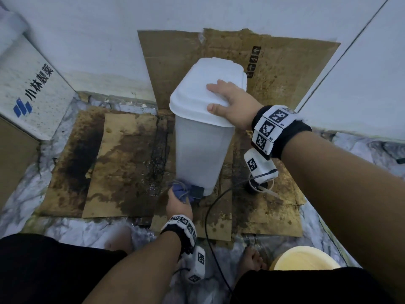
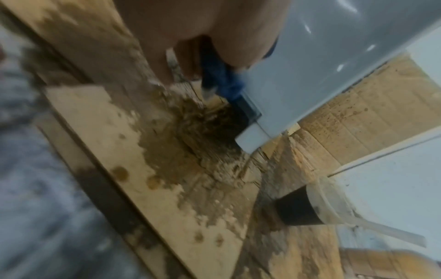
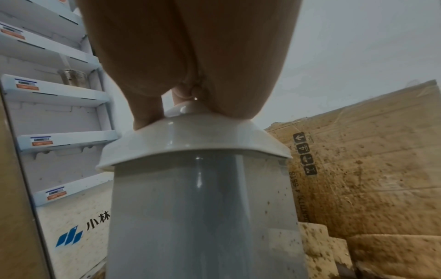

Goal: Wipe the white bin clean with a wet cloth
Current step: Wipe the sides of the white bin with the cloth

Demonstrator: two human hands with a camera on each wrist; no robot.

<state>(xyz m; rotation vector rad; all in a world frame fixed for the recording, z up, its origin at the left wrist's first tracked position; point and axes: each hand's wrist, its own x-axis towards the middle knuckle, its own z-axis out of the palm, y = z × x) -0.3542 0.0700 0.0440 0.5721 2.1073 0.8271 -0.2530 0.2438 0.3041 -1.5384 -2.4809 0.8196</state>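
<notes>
A tall white bin (image 1: pixel 200 148) with a closed lid (image 1: pixel 197 91) stands upright on stained cardboard. My right hand (image 1: pixel 228 99) rests flat on the lid with fingers spread; in the right wrist view its palm (image 3: pixel 190 56) presses the lid (image 3: pixel 190 149). My left hand (image 1: pixel 178 202) grips a bunched blue cloth (image 1: pixel 180 189) against the bin's lower front corner, beside the dark pedal (image 1: pixel 197 190). The left wrist view shows the blue cloth (image 2: pixel 219 79) squeezed between my fingers (image 2: pixel 162 62) and the bin wall (image 2: pixel 322 66).
Wet, dirty cardboard sheets (image 1: pixel 122 163) cover the floor and lean on the wall (image 1: pixel 285 69). A dark cup with a clear rim (image 2: pixel 307 203) lies right of the bin. A yellow basin (image 1: pixel 304 258) sits near my right foot. A white printed display box (image 1: pixel 32 91) stands at left.
</notes>
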